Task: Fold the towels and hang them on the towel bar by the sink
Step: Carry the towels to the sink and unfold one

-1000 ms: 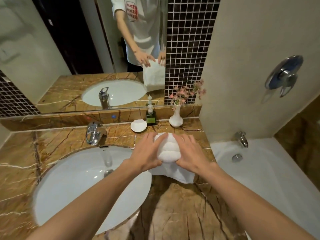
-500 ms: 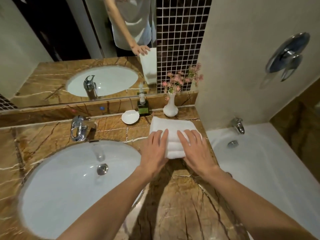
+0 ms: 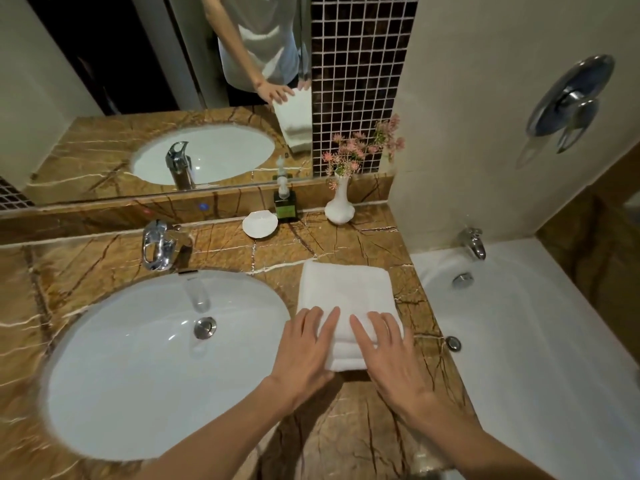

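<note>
The left hand (image 3: 304,348) lies flat, fingers straight and slightly spread, its fingertips resting on the near left part of a folded white terry towel (image 3: 343,289); it grips nothing. The right hand (image 3: 388,355) lies flat in the same way on the near right part of the towel, just beside the left, gripping nothing. The towel is a thick layered rectangle lying flat on the brown veined marble worktop (image 3: 346,427), close to its right edge and just right of the white oval sink basin (image 3: 138,358). A chrome tap (image 3: 157,245) stands behind the basin. Along the worktop's back edge stand a white shell-shaped dish (image 3: 259,223), a dark green pump bottle (image 3: 285,206) and a white vase of pink flowers (image 3: 339,206). A white bathtub (image 3: 536,341) adjoins the right edge.
</note>
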`<action>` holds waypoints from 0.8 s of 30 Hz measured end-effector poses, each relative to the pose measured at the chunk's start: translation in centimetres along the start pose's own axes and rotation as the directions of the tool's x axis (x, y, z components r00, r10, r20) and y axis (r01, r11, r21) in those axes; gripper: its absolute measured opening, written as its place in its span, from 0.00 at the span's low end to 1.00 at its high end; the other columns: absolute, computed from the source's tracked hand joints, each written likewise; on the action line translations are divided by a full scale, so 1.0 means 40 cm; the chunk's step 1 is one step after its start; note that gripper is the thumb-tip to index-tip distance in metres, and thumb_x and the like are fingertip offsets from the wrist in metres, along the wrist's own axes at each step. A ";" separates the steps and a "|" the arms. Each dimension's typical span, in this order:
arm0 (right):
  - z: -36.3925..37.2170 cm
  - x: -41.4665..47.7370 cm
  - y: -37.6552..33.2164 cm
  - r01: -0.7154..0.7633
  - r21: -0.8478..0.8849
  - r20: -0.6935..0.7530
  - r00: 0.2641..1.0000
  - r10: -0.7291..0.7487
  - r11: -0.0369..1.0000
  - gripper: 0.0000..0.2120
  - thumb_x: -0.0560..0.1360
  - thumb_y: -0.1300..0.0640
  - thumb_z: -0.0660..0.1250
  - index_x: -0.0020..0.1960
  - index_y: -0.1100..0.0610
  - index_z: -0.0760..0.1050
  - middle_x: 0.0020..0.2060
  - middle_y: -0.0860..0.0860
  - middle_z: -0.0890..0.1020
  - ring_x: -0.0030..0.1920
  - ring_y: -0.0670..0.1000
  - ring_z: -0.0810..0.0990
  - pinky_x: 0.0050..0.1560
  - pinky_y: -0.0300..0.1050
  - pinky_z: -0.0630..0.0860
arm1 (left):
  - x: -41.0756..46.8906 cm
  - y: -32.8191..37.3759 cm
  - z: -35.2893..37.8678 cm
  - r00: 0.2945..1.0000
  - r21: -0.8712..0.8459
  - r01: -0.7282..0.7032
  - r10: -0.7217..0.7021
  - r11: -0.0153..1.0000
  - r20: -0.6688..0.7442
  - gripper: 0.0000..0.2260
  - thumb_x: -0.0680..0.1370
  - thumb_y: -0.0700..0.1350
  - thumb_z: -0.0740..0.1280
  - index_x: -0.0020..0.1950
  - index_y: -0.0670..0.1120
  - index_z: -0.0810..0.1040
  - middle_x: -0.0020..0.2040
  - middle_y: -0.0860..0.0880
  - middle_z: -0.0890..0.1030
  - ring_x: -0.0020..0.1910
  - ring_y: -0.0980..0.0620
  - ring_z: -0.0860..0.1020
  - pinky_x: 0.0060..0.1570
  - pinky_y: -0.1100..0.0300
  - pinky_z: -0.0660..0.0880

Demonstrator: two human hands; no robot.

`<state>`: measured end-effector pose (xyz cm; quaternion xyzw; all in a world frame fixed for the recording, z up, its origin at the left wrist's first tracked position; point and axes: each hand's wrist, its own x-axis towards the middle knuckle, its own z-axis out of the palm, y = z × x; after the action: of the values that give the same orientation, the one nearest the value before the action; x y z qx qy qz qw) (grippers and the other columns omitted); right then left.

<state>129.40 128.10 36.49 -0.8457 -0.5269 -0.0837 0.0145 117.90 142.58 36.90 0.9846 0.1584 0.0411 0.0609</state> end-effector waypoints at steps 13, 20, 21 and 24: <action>-0.016 -0.124 -0.075 -0.068 0.013 0.164 0.984 0.065 0.998 0.34 0.61 0.48 0.77 0.64 0.53 0.72 0.60 0.59 0.77 0.58 0.61 0.78 0.46 0.58 0.79 | -0.094 -0.015 0.043 0.982 -0.051 -0.112 0.119 0.992 0.145 0.33 0.76 0.58 0.60 0.77 0.51 0.53 0.68 0.44 0.63 0.64 0.43 0.63 0.57 0.51 0.70; -0.069 -0.037 -0.072 -0.279 0.150 0.127 0.957 0.262 0.948 0.17 0.78 0.46 0.57 0.59 0.53 0.75 0.64 0.54 0.71 0.64 0.54 0.68 0.60 0.52 0.69 | -0.059 -0.014 -0.009 0.995 -0.293 0.083 -0.098 0.952 -0.036 0.22 0.79 0.53 0.58 0.72 0.46 0.65 0.73 0.43 0.62 0.70 0.42 0.59 0.66 0.46 0.64; -0.075 -0.014 -0.066 -0.324 0.199 0.127 0.944 0.303 0.925 0.16 0.78 0.47 0.57 0.59 0.54 0.75 0.64 0.54 0.70 0.64 0.53 0.67 0.61 0.51 0.69 | -0.043 -0.018 -0.016 0.986 -0.380 0.143 -0.163 0.914 -0.020 0.23 0.80 0.50 0.59 0.73 0.44 0.63 0.74 0.42 0.60 0.72 0.42 0.58 0.69 0.47 0.61; -0.089 0.055 -0.040 -0.495 0.356 0.183 0.869 0.460 0.793 0.19 0.79 0.48 0.59 0.66 0.56 0.71 0.67 0.56 0.67 0.67 0.55 0.64 0.65 0.52 0.67 | 0.014 -0.034 -0.044 0.941 -0.630 0.307 -0.326 0.714 0.089 0.21 0.80 0.46 0.61 0.72 0.41 0.63 0.69 0.41 0.67 0.69 0.43 0.64 0.66 0.55 0.62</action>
<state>128.48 130.36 40.26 -0.9335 -0.3023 0.0662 0.1808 117.86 144.23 38.48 0.8631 0.3020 0.0952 0.3935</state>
